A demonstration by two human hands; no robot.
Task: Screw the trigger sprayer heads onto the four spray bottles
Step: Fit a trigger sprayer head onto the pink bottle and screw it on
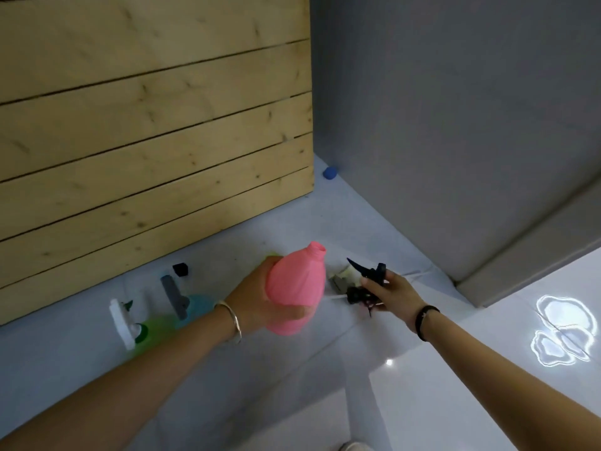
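My left hand (260,299) grips a pink spray bottle (297,291) around its body, held off the floor with the open neck pointing up and slightly right. To its right, my right hand (392,291) holds a black trigger sprayer head (366,281) just above the floor, its white dip tube pointing toward the pink bottle. On the floor to the left stand a green bottle (153,330) with a white sprayer head (122,323) and a blue bottle (198,305) with a grey sprayer head (174,296). A yellow-green bottle shows as a sliver behind my left hand.
A wooden plank panel (146,141) leans along the left. A grey wall (455,125) closes the right side. A small black cap (180,269) lies near the panel, a blue object (329,173) sits in the far corner, and a pale sprayer part (341,278) lies behind the pink bottle.
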